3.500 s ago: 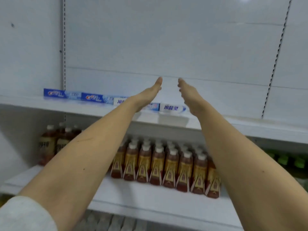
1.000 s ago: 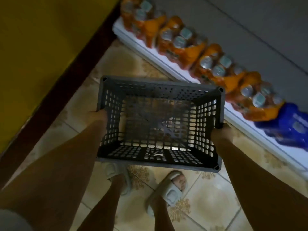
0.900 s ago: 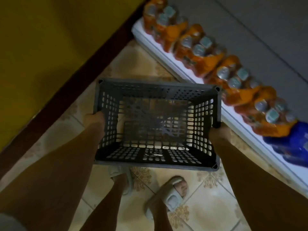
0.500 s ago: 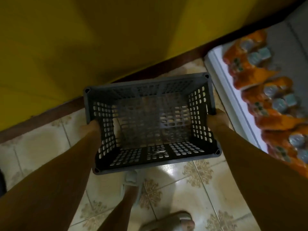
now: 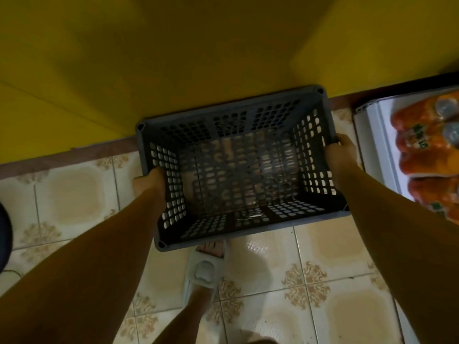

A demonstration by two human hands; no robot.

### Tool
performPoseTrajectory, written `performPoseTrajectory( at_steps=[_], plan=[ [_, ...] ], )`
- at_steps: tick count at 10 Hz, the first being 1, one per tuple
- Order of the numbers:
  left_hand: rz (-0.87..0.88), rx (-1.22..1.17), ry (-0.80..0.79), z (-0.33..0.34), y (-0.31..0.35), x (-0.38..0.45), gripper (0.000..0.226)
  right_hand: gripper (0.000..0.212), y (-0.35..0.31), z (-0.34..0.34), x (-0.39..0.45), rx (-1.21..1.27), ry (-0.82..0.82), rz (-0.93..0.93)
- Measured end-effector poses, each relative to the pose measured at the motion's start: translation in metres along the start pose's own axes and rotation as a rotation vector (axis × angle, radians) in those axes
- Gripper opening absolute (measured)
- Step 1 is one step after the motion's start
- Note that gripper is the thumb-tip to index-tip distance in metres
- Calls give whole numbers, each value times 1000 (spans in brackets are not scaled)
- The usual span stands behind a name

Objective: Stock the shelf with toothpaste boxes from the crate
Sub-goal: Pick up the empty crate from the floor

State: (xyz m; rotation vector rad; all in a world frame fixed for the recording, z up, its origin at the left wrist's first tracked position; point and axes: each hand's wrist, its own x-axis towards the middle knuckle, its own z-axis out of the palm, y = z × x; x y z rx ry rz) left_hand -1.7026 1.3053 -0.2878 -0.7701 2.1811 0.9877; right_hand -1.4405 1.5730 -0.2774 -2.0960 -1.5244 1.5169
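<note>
Since half a second ago, crate [image 5: 238,167] swinging toward yellow wall [image 5: 173,58]; both hands, left hand [image 5: 149,180] and right hand [image 5: 340,150], gripping its short ends, apparently empty.

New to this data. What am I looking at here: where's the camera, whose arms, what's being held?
There is no robot: a person wears one wide-angle camera on the head, looking forward and down, so the two bare arms reaching in from the bottom are the person's own. The left hand and the right hand grip opposite side walls of a dark perforated plastic crate, held above a patterned tile floor. No boxes show inside it; the floor is visible through its slotted bottom. Below it is one foot in a pale slipper. Ahead is a yellow wall. At the right edge, shrink-wrapped packs of orange drinks sit on a low white shelf.
</note>
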Motion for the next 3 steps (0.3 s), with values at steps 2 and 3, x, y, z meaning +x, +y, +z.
performPoseTrajectory(
  at_steps=[2,3],
  plan=[
    [58,22,-25,-6,16,0,65,49,-17,-11,-11,-239,-101,23],
    [144,107,48,-10,23,-12,79,61,-14,-17,-25,-339,-74,-29]
  ],
)
